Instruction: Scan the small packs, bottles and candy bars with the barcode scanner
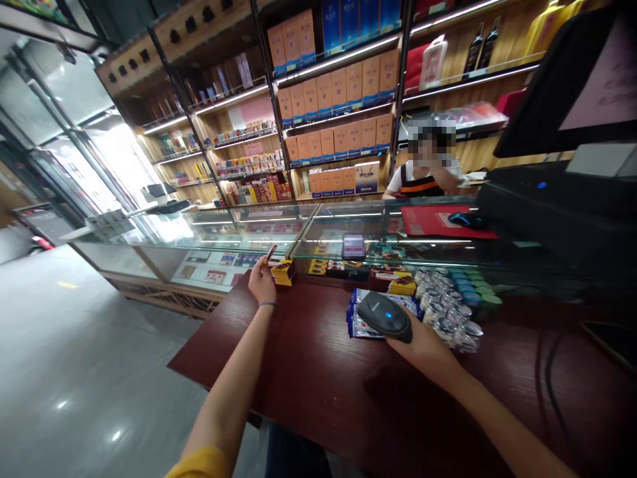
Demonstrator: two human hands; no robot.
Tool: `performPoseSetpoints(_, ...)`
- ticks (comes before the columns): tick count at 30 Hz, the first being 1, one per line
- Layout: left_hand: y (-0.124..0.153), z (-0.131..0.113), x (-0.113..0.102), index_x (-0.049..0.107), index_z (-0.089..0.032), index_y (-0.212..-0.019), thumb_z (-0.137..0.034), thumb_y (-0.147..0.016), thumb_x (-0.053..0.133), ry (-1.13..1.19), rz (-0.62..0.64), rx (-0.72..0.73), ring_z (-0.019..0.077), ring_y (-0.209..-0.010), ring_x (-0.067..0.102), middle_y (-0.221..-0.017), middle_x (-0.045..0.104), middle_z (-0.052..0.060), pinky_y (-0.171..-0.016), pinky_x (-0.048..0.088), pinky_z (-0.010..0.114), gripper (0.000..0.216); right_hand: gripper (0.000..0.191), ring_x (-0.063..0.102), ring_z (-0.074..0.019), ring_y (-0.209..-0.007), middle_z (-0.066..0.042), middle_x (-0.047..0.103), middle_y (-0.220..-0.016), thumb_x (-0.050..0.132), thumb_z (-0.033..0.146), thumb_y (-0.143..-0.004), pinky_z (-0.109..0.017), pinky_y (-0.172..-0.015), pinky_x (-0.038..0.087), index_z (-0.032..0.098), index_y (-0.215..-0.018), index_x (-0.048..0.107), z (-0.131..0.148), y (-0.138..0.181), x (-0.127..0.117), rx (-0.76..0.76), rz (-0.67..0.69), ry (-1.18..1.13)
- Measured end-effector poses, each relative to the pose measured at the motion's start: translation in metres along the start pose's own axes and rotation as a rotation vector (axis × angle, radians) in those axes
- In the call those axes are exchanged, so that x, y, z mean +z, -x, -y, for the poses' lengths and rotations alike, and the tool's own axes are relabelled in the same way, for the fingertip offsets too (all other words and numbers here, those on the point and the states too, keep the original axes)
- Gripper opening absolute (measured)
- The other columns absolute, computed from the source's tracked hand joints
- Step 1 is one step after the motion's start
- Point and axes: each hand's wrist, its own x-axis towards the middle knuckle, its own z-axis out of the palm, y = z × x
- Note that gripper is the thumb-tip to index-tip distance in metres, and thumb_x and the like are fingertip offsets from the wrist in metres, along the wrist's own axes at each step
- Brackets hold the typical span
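Observation:
My right hand (pixel 417 337) is closed around a black handheld barcode scanner (pixel 382 313) with a lit blue light. Under the scanner, blue-and-silver packets (pixel 354 321) lie on the dark red wooden counter (pixel 308 352). Near the counter's far left corner, my left hand (pixel 262 284) pinches a thin, dark reddish packet (pixel 271 251), too small to read. Just right of that hand sits a stack of yellow-and-brown packets (pixel 283 273). A similar open box of yellow packets (pixel 401 285) stands behind the blue-and-silver ones.
Several clear lidded jars (pixel 442 315) and a row of blue and green tins (pixel 475 289) stand at right. A glass display case (pixel 239 229) runs behind the counter. Beyond it, a person (pixel 423 174) sits before shelves. A monitor (pixel 557 86) looms at upper right.

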Motion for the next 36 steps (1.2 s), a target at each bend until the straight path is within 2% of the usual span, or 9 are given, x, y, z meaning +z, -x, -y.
performPoseSetpoints(5, -0.020, 0.014, -0.022, 0.076, -0.030, -0.109, -0.014, -0.085, 0.059, -0.311, 0.418, 0.238, 0.0242, -0.127, 0.061, -0.122, 0.074, 0.005, -0.117, 0.039, 0.046, 0.034, 0.052, 0.074, -0.0330, -0.102, -0.006, 0.079, -0.100, 0.066, 0.037, -0.078, -0.042, -0.088, 0.055, 0.028, -0.129, 0.058, -0.005, -0.001, 0.001, 0.003, 0.006, -0.009)
performPoseSetpoints(7, -0.024, 0.018, -0.026, 0.076, -0.033, -0.110, -0.013, -0.085, 0.058, -0.412, 0.503, 0.284, 0.0247, -0.126, 0.061, -0.121, 0.074, 0.005, -0.116, 0.039, 0.047, 0.036, 0.053, 0.074, -0.0324, -0.102, -0.006, 0.079, -0.099, 0.065, 0.036, -0.080, -0.042, -0.090, 0.055, 0.028, -0.132, 0.056, -0.007, -0.001, 0.001, -0.004, 0.016, -0.013)
performPoseSetpoints(12, -0.026, 0.028, -0.026, 0.076, -0.033, -0.113, -0.014, -0.088, 0.055, -0.546, 0.624, 0.401, 0.0250, -0.125, 0.061, -0.123, 0.073, 0.006, -0.115, 0.041, 0.046, 0.038, 0.056, 0.073, -0.0314, -0.103, -0.006, 0.078, -0.107, 0.065, 0.035, -0.081, -0.043, -0.094, 0.053, 0.027, -0.135, 0.053, -0.009, -0.002, 0.001, 0.000, 0.023, -0.029)
performPoseSetpoints(18, -0.027, 0.037, -0.015, 0.072, -0.031, -0.122, -0.017, -0.090, 0.056, -0.654, 0.708, 0.411, 0.0253, -0.128, 0.060, -0.130, 0.070, 0.008, -0.116, 0.040, 0.046, 0.038, 0.057, 0.073, -0.0321, -0.101, -0.006, 0.078, -0.103, 0.065, 0.039, -0.080, -0.043, -0.090, 0.054, 0.026, -0.135, 0.054, -0.008, -0.003, -0.001, 0.049, 0.035, -0.002)
performPoseSetpoints(26, -0.028, 0.035, -0.012, 0.059, -0.027, -0.143, -0.021, -0.092, 0.056, -0.851, 0.847, 0.445, 0.0310, -0.144, 0.043, -0.151, 0.055, 0.009, -0.123, 0.026, 0.052, 0.051, 0.054, 0.072, -0.0319, -0.103, -0.006, 0.078, -0.104, 0.063, 0.038, -0.081, -0.041, -0.091, 0.053, 0.027, -0.133, 0.054, -0.006, -0.002, -0.003, 0.052, 0.072, -0.006)
performPoseSetpoints(32, -0.026, 0.034, -0.016, 0.053, -0.031, -0.147, -0.023, -0.090, 0.059, -0.868, 0.864, 0.429, 0.0330, -0.151, 0.033, -0.158, 0.046, 0.008, -0.124, 0.020, 0.057, 0.058, 0.052, 0.074, -0.0311, -0.099, -0.006, 0.079, -0.101, 0.064, 0.037, -0.081, -0.040, -0.088, 0.054, 0.027, -0.132, 0.056, -0.007, -0.002, -0.001, 0.019, 0.026, -0.015)
performPoseSetpoints(36, -0.019, 0.032, -0.016, 0.046, -0.031, -0.153, -0.026, -0.086, 0.065, -0.815, 0.825, 0.404, 0.0371, -0.154, 0.024, -0.163, 0.037, 0.011, -0.123, 0.020, 0.061, 0.069, 0.055, 0.073, -0.0328, -0.105, -0.007, 0.079, -0.102, 0.066, 0.036, -0.081, -0.043, -0.090, 0.055, 0.025, -0.134, 0.056, -0.009, -0.004, -0.002, -0.018, -0.030, -0.047)
